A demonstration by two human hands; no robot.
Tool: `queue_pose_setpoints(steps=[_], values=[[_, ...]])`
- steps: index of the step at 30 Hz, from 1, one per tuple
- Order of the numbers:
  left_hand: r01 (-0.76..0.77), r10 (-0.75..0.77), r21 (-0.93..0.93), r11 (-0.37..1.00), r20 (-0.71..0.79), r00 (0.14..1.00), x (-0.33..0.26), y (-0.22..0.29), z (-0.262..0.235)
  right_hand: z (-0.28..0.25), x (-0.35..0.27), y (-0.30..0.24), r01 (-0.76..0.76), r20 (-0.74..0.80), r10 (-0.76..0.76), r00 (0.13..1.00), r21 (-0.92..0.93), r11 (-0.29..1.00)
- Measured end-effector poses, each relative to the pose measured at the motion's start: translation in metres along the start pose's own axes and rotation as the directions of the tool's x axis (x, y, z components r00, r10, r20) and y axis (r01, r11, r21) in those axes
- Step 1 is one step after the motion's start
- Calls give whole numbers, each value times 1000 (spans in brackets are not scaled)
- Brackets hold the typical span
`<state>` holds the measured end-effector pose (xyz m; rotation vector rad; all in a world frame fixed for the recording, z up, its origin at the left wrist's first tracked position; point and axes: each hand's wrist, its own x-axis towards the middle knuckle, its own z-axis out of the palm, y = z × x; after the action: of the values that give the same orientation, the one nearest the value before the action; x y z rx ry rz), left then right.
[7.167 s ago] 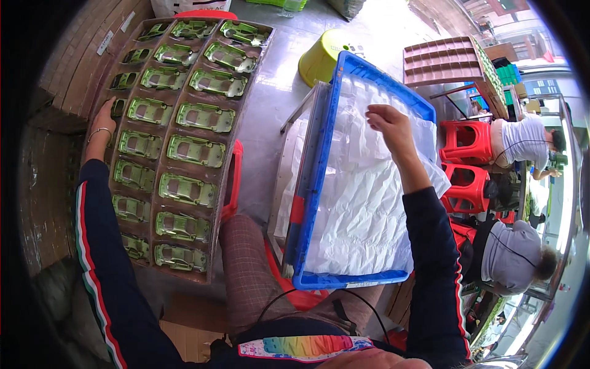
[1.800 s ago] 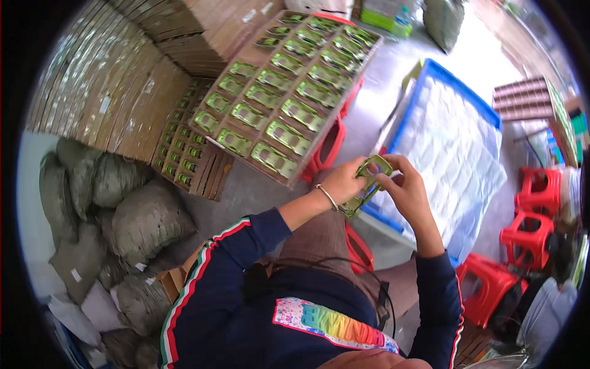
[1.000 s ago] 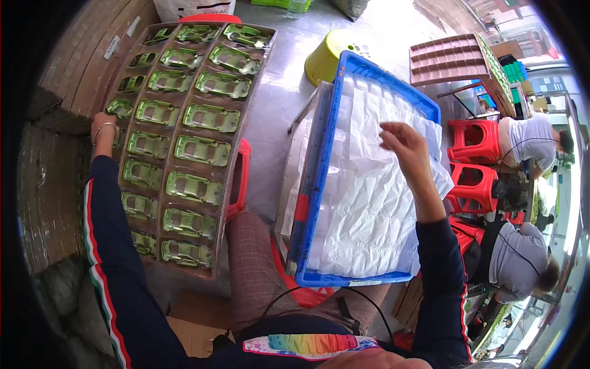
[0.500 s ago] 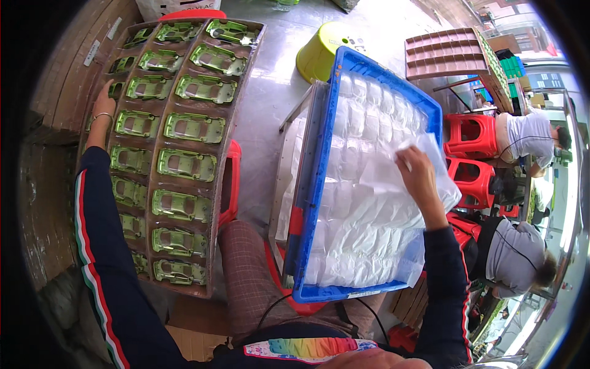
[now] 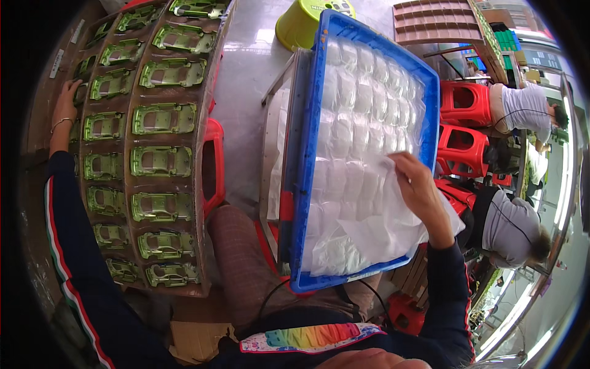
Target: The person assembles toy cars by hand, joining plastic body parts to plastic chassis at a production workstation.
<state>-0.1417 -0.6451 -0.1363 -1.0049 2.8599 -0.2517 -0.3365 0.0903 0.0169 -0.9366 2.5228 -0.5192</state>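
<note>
My right hand [image 5: 421, 190] pinches the edge of a thin white plastic sheet [image 5: 378, 237] over a blue crate [image 5: 303, 227]. The sheet lies rumpled across the crate's near part. Farther up, rows of wrapped, rounded items [image 5: 362, 101] show, pale under clear and white film. My left hand [image 5: 63, 104] is at the far left side of a brown divided tray [image 5: 127, 160], its fingers closed round a green toy car body [image 5: 80, 93] in the outer column. Part of those fingers is hidden. More green car bodies [image 5: 161, 161] sit in the other compartments.
A red stool [image 5: 213, 163] stands by the tray. Beyond the crate is a yellow-green stool [image 5: 289, 27]. Another brown divided tray [image 5: 433, 21] stands far right. Two people sit at right near red stools [image 5: 464, 104]. Brown boxes [image 5: 46, 80] line the left.
The view has shifted, so the tray and crate appear farther left and higher. My right hand has drawn the sheet toward me, baring more wrapped items. My left hand stays by the same car body.
</note>
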Motion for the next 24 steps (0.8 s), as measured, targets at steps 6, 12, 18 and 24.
queue_pose_setpoints(steps=[6, 12, 18, 24], values=[[237, -180, 203, 950, -261, 948, -34, -33, -2, 29, 51, -10, 62, -67, -50, 996, 183, 981], [277, -391, -280, 919, -566, 726, -76, -51, -21, 47, 64, -32, 385, 24, -395, 918, -291, 876], [-200, -594, -838, -508, 173, 786, -146, 14, -36, 45, 71, -31, 295, 20, -311, 950, -381, 876], [128, 116, -224, -966, 66, 991, -257, 165, -92, 39, 66, -26, 486, 120, -501, 857, -509, 710]])
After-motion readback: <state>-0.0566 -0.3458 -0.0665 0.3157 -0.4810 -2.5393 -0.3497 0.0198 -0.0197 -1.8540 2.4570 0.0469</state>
